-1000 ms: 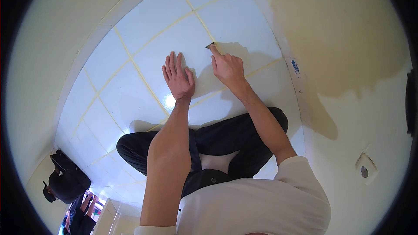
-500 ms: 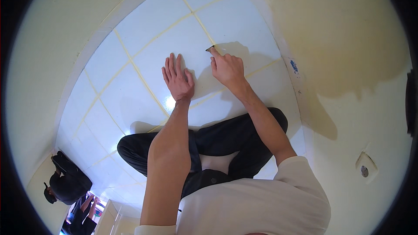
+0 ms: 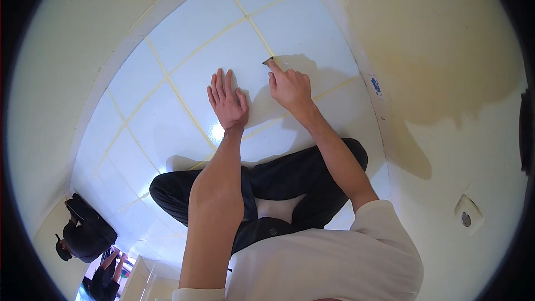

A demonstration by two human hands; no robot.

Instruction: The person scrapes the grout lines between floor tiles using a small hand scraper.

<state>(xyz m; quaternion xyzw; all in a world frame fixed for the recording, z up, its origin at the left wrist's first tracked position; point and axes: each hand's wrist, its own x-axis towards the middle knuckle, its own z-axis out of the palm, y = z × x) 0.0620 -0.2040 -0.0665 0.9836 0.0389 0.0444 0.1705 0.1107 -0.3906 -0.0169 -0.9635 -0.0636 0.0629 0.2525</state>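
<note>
White floor tiles [image 3: 223, 44] with yellowish joints lie in front of my crossed legs. My left hand [image 3: 228, 103] rests flat on one tile, fingers stretched forward and thumb out, with nothing in it. Ahead and to the right, my right hand [image 3: 291, 88] is closed on a small dark triangular scraper blade [image 3: 268, 61]. The index finger points forward along the blade, and the other fingers are curled under. The blade touches the floor at a yellowish grout line [image 3: 260, 34] running away from me. My fingers hide the rest of the tool.
A cream wall [image 3: 434, 78] with a damp-looking patch rises on the right, and another wall [image 3: 111, 33] curves along the left. My dark-trousered knees [image 3: 334, 159] border the near floor. A person in black [image 3: 89, 231] crouches far left, near other people by a doorway.
My right hand and the blade have shifted very slightly left along the floor. My left hand stays in place.
</note>
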